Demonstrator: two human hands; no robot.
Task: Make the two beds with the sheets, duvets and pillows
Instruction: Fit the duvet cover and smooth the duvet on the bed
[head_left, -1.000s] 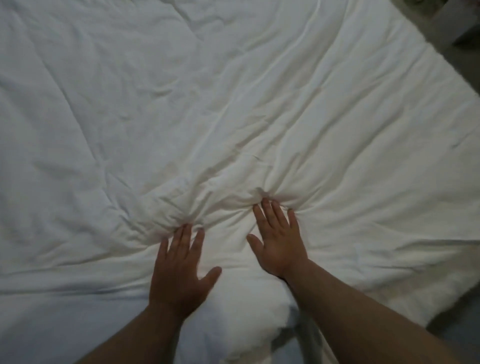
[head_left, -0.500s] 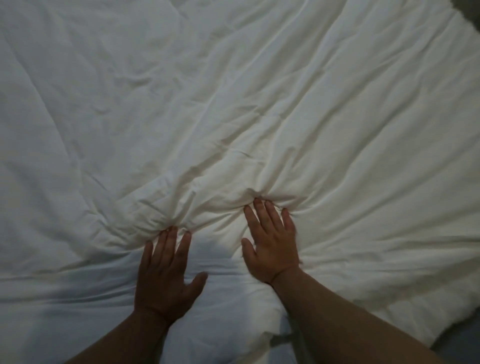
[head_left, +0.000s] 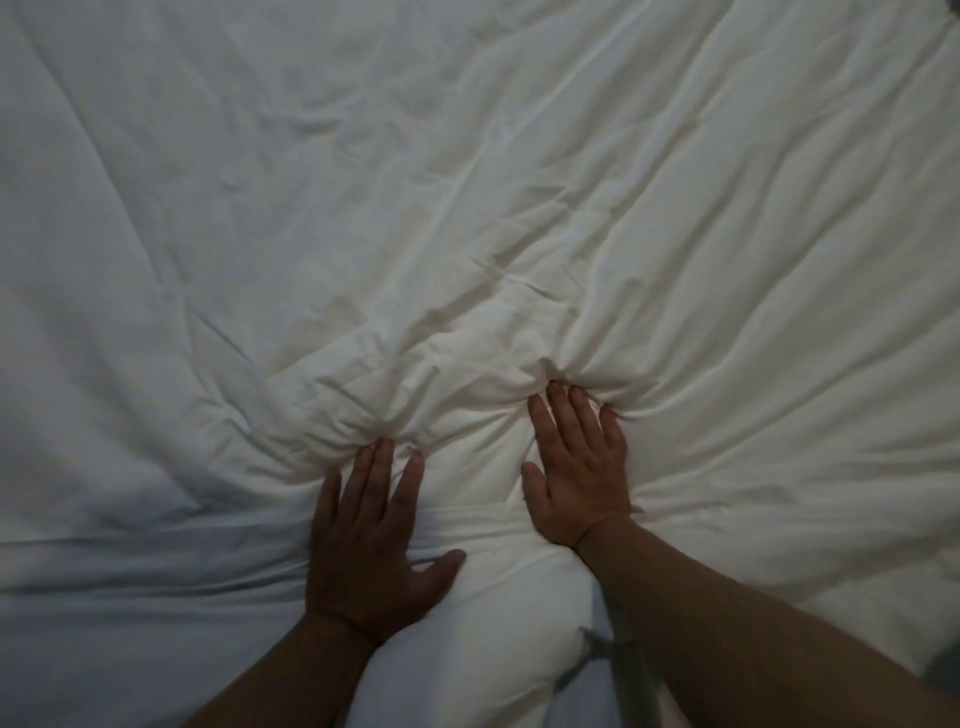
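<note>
A white duvet (head_left: 467, 208) fills almost the whole head view, creased and bunched into folds near its near edge. My left hand (head_left: 371, 540) lies flat on it with straight fingers, pressing at the lower middle. My right hand (head_left: 579, 467) presses flat a little farther in and to the right, its fingertips sunk into a ridge of pushed-up fabric. Both forearms reach in from the bottom. No pillows are in view.
A smoother white sheet (head_left: 114, 623) shows along the lower left below the duvet's edge. A dark strip of floor (head_left: 945, 662) shows at the bottom right corner, beyond the duvet's corner.
Both hands have stayed flat and slid slightly forward on the duvet, bunching more fabric ahead of the fingertips. The view has shifted, so the floor at the upper right has dropped out of sight.
</note>
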